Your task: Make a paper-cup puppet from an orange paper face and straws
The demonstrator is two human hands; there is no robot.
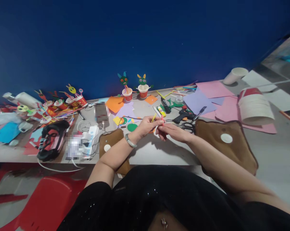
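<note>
Both hands meet above the middle of the table. My left hand (146,126), with a bracelet at its wrist, pinches a thin yellow strip (153,117). A small pink-red piece (162,119) stands up between the fingertips of both hands. My right hand (171,131) touches this piece with its fingers pressed together; how it grips is too small to make out. Just beyond the hands lie a white pen (156,111) and a small yellow packet (161,111). A green paper oval (132,127) is left of my left hand.
Two decorated paper cups (127,95) stand at the back. Black scissors (188,127) and a glue gun (183,115) lie right of the hands. Brown pouches (227,144) flank the forearms. Stacked cups (255,109) are at right, a power strip (91,141) with cables at left.
</note>
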